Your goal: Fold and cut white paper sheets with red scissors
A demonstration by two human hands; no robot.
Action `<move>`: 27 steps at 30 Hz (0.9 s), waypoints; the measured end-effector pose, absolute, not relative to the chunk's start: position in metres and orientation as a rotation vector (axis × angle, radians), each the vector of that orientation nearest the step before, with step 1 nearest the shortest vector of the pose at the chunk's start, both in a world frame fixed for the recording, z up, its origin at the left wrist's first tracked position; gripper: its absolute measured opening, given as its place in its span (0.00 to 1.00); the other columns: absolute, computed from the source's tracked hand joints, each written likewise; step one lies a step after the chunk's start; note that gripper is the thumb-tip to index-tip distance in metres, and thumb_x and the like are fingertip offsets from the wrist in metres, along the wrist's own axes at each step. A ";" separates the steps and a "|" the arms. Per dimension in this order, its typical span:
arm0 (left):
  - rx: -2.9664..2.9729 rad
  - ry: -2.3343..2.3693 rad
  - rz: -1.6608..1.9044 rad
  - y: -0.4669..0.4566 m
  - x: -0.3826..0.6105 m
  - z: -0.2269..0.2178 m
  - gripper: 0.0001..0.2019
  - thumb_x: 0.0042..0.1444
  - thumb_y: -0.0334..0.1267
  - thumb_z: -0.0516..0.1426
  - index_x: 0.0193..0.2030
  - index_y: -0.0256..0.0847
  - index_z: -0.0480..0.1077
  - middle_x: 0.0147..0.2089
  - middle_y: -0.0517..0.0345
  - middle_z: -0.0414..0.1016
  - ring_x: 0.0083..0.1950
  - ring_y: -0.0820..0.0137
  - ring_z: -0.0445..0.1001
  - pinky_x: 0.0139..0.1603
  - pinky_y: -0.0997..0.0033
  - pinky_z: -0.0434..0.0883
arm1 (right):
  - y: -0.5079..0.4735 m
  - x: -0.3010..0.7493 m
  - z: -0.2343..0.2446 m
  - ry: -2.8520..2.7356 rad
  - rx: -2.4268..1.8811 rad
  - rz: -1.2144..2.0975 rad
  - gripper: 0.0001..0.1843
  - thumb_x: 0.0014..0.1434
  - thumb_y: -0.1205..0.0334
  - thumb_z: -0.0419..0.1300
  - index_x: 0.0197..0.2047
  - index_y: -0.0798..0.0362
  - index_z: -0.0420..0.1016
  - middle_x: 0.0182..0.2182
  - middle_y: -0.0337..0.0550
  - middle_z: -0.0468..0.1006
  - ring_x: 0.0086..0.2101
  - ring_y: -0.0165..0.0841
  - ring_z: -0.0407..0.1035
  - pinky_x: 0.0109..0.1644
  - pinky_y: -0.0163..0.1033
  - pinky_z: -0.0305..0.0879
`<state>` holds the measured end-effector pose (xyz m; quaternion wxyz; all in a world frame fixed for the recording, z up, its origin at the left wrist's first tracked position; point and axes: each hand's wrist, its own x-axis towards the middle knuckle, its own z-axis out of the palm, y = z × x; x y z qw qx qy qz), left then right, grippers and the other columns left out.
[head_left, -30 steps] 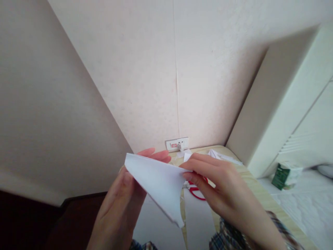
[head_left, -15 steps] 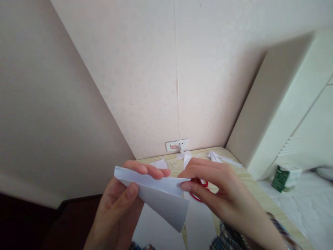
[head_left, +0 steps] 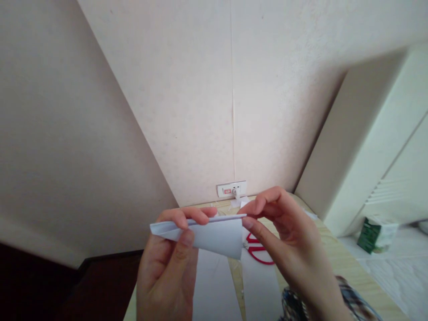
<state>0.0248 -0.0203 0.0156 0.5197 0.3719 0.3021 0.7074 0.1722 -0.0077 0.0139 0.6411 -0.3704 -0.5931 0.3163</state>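
Observation:
A folded white paper is held in the air over a light wooden table. My left hand pinches its left part, thumb in front and fingers curled over the top edge. My right hand pinches the paper's right top corner between thumb and forefinger. Under the right hand, red-handled scissors lie on the table. White paper sheets lie flat below the folded piece.
A wall socket with a plug sits low on the pale wall behind the table. Small paper scraps lie near it. A cream headboard stands at the right, with a green and white box on the bed.
The folded paper has been tipped up and flattened, so less of its face shows. Both hands rose a little and the right hand shifted its pinch to the top right corner.

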 end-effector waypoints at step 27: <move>1.266 0.924 1.598 -0.009 0.007 0.005 0.07 0.54 0.44 0.64 0.34 0.45 0.80 0.44 0.53 0.84 0.46 0.60 0.80 0.46 0.69 0.75 | -0.009 0.192 0.019 -1.335 -0.932 0.668 0.06 0.56 0.67 0.65 0.30 0.46 0.79 0.28 0.35 0.81 0.29 0.30 0.74 0.26 0.31 0.65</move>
